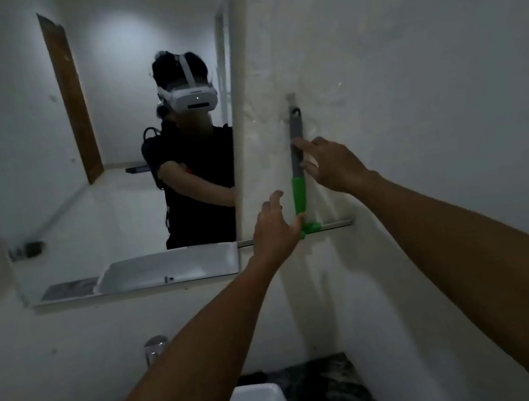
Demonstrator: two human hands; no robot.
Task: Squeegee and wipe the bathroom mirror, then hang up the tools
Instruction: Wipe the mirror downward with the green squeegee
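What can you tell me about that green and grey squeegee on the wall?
The squeegee hangs upright on the white wall just right of the mirror, its loop end at the top over a small hook. The handle is grey above and bright green below, apparently plastic, ending in a green head with a long thin blade bar lying level. The right hand touches the grey part with its fingertips; the left hand touches the green part near the head.

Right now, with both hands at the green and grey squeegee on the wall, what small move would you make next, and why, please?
Probably draw both hands away. The green and grey squeegee seems already hung by its handle loop from the small wall hook, blade down. The left hand touches its green base and the right hand its grey handle, fingers open, neither gripping.
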